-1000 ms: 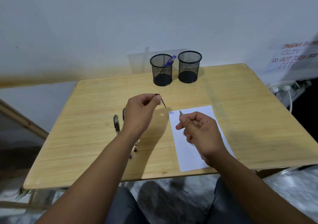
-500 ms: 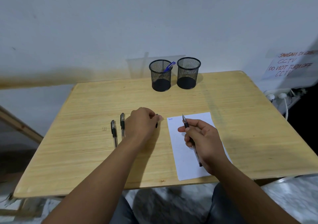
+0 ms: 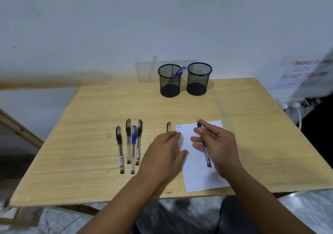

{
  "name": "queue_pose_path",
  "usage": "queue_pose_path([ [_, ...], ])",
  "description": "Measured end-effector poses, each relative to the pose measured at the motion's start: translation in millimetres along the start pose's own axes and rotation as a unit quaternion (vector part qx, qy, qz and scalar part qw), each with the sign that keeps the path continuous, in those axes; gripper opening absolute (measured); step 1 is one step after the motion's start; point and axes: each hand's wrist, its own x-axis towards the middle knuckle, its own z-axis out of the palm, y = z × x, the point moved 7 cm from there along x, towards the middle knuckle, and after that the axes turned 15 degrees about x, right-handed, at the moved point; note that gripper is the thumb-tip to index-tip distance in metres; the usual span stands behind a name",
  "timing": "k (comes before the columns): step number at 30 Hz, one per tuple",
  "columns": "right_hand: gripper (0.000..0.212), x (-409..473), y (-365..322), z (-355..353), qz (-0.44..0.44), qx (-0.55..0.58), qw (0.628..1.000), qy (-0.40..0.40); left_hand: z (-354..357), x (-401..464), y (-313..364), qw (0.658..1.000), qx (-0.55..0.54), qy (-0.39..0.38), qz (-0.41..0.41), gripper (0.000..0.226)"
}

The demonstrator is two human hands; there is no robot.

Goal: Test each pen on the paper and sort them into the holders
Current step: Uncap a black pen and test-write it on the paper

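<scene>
My right hand grips an uncapped black pen, tip pointing away, above the white paper. The paper carries a small blue scribble at its top left corner. My left hand lies flat with its fingers on the paper's left edge, holding nothing. The pen's black cap rests on the table just left of the paper. Several capped pens lie in a row further left. Two black mesh holders stand at the back: the left holder contains a blue pen, the right holder looks empty.
The wooden table stands against a white wall. A paper sign and a power strip with plugs are on the right, off the table. My knees show below the front edge.
My left hand set the cap down beside the paper and moved onto the paper's left edge. My right hand turned the pen and lowered toward the sheet. The row of pens is now uncovered.
</scene>
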Motion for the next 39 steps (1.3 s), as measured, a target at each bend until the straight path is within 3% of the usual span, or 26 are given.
queue_pose_path([
  [4,0.027,5.1,-0.9,4.4,-0.02,-0.013,1.0,-0.016,22.8,-6.0,4.4,0.993,0.083,-0.064,0.047,0.076],
  [9,0.031,14.5,0.2,7.6,0.0,-0.011,0.999,-0.053,30.6,-5.6,3.8,0.988,0.127,-0.068,0.05,0.078],
  [19,0.043,22.8,12.0,9.3,0.066,0.033,0.993,-0.092,33.0,-7.8,2.8,0.989,0.122,-0.076,0.041,0.077],
  [27,0.054,26.7,12.7,1.6,0.025,-0.026,0.995,-0.096,30.2,-7.7,3.4,0.99,0.116,-0.066,0.039,0.076],
  [33,0.023,26.7,0.9,-1.4,-0.066,-0.13,0.989,-0.004,29.6,-7.2,4.3,0.989,0.126,-0.066,0.04,0.077],
  [39,0.015,28.1,-7.5,18.3,-0.133,-0.167,0.975,-0.061,30.4,-7.4,4.1,0.989,0.123,-0.068,0.039,0.077],
])
